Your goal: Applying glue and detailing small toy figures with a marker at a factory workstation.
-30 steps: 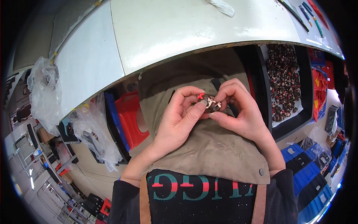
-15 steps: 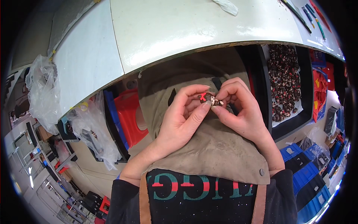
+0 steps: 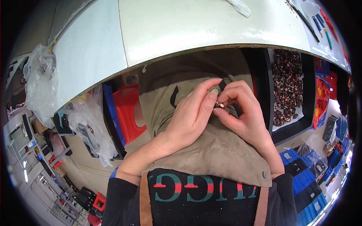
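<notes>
Above my apron-covered lap, both hands are together around a small dark brown figurine (image 3: 219, 105) with cream parts. My left hand (image 3: 193, 112) is closed around it, the back of the hand and thumb turned up and covering most of the piece. Only a brown and cream end shows between the hands. Thumb and bent fingers of my right hand (image 3: 241, 107) pinch at that end. The olive apron (image 3: 211, 147) lies beneath both hands.
A white worktable (image 3: 181, 30) curves ahead, with pens (image 3: 319, 24) at its far right. On the right, a black tray (image 3: 290, 137) holds many small brown, red and cream figurines. A red stool (image 3: 126, 105) and plastic bags (image 3: 90, 128) are on the left; blue bins (image 3: 301, 177) at lower right.
My left hand has rolled over the figurine, hiding its red-marked end, which showed before. My right fingers stay at the other end. The view has shifted slightly.
</notes>
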Motion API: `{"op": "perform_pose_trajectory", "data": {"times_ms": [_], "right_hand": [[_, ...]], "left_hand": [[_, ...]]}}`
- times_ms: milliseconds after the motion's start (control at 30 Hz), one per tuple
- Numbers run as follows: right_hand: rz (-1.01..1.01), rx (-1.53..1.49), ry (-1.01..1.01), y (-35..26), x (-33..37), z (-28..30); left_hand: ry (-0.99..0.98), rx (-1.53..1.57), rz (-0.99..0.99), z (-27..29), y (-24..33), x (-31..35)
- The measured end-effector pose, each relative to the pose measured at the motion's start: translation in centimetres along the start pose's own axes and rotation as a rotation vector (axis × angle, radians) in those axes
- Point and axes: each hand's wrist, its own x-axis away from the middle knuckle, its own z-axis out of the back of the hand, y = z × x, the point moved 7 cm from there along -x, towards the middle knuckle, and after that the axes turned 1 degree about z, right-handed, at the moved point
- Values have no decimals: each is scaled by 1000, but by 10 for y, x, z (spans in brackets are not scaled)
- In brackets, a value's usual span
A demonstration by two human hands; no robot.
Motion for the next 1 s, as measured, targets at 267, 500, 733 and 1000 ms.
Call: {"op": "perform_pose_trajectory", "data": {"times_ms": [267, 500, 733, 1000], "right_hand": [[-95, -46, -111, 5, 0, -9], [-163, -180, -165, 17, 6, -18], [-151, -101, -173, 15, 10, -18], [-137, -59, -223, 12, 12, -23]], "left_hand": [[17, -134, -57, 0, 1, 2], [-48, 27, 72, -5, -12, 3], [-76, 220, 132, -9, -19, 5], [-153, 361, 204, -14, -27, 6]]}}
